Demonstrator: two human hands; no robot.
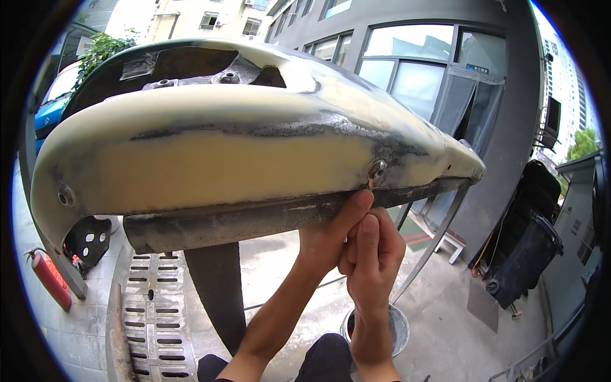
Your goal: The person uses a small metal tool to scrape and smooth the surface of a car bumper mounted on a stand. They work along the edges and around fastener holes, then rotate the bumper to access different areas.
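A large curved body panel [242,169], patchy cream and dark grey with a worn bare streak, fills the upper middle. Along its lower edge runs a dark metal flange [223,223]. My left hand [328,235] is closed at that edge, its fingertips just below a round recessed bolt hole [377,169]. Between those fingertips and the hole shows a small, thin reddish-brown strip [371,184]; its kind is unclear. My right hand [375,251] presses against the left one, thumb up and fingers curled. What its fingers pinch, if anything, is hidden.
Metal legs [439,239] stand under the panel. Below my right forearm is a bucket [399,328]. A slotted drain grate [156,318] and a red fire extinguisher [51,282] are at left. A dark wheeled bin [528,258] leans at right, near a low white stool [452,242].
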